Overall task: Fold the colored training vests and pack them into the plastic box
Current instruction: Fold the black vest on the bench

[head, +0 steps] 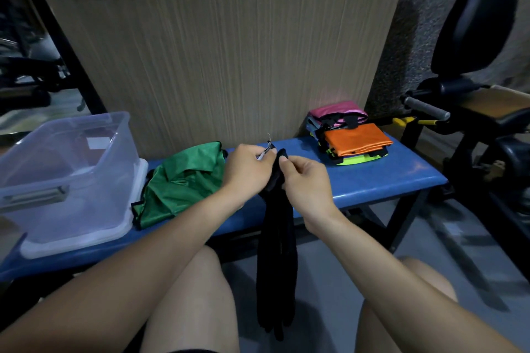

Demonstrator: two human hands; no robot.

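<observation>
The fingers [282, 162] of the right hand [304, 186] are curled round the top of a black vest [276, 252], thumb pressed on the bunched cloth, while the left hand [246, 172] pinches a small tag or trim [266, 152] at the same upper edge between thumb and forefinger. Both hands are closed on the garment, close together above the front edge of the blue tabletop [372, 175], near its middle. The black vest hangs straight down from them in a long narrow bundle, off the tabletop and between the person's knees, not yet spread or creased into shape.

Just beside the left hand, towards the left end of the tabletop, a green vest [177, 183] lies crumpled and unfolded, its edge touching the plastic box [66, 178]. The box sits at the left end on what looks like its own lid; its walls are clear and I see no vests inside. At the back right corner is a stack of folded vests [350, 135], orange on top towards the front, pink behind, lime green at the bottom.

The step in hand looks like sorting out the black vest's top edge, finding shoulders or neckline before folding. Much seems left: the stack is folded but unpacked, green and black are still loose. The next move probably calls for drawing the hands apart along the top edge to open the cloth flat, then laying it on the bare part of the tabletop to fold.
</observation>
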